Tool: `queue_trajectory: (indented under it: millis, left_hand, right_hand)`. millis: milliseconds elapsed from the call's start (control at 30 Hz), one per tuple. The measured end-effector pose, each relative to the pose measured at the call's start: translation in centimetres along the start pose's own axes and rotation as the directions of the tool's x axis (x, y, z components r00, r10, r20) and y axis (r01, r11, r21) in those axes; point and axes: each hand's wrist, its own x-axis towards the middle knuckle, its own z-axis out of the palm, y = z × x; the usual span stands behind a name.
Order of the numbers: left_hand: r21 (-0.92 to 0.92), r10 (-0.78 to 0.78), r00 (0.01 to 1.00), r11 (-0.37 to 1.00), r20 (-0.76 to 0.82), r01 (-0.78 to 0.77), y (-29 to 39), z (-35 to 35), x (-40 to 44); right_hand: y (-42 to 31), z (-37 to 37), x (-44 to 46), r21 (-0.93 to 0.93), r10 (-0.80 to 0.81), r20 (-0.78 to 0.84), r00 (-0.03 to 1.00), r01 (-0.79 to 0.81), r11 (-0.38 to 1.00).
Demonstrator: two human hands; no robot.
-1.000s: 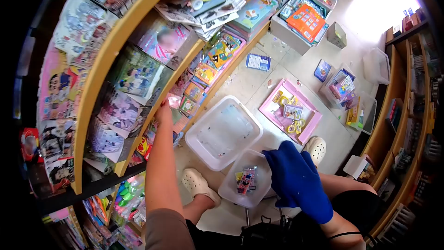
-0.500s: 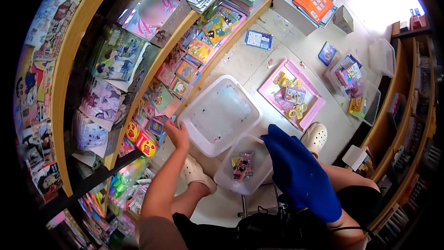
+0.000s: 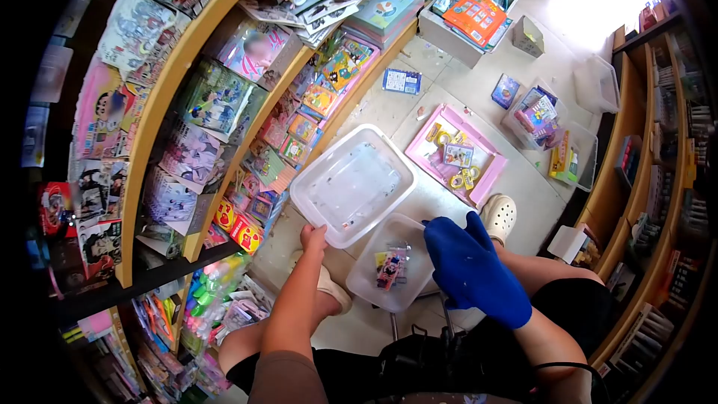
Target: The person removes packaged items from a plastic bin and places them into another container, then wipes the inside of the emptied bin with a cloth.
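My left hand [image 3: 313,239] is at the near left corner of a large white plastic bin [image 3: 355,179], its fingers closed on the rim. A few small specks lie in the bin. A blue cloth covers my right hand [image 3: 479,269], which hangs beside a smaller clear bin [image 3: 364,282]; its fingers are hidden under the cloth. Inside the smaller bin are some small packaged items [image 3: 391,267]. Beyond the two bins, a pink tray [image 3: 490,179] on the floor holds yellow tape rolls and a small boxed item.
Shelves with magazines and small packets [image 3: 319,99] stand on the left. A wooden shelf unit [image 3: 636,112] runs along the right. Clear containers [image 3: 597,84], a blue card pack [image 3: 402,81] and a box of books [image 3: 454,43] are on the floor farther back.
My left hand has come away from the shelf packets to the large bin's near corner and closed on its rim. My cloth-covered right hand stays beside the smaller bin. The view has shifted.
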Motion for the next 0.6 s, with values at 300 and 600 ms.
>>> queue_trajectory:
  millis: [300,600]
  left_hand:
    - [-0.022,0.112,0.99,0.994,0.085,-0.11,7.5,3.0,-7.9]
    - [0.268,0.472,0.88,0.842,0.051,-0.467,8.5,1.5,-10.7]
  right_hand:
    - [-2.7,3.4,-1.4,-0.231,0.144,-0.185,0.972,-0.185,0.955]
    - [-5.3,4.3,-3.7,0.394,0.389,-0.065,0.919,-0.334,0.856]
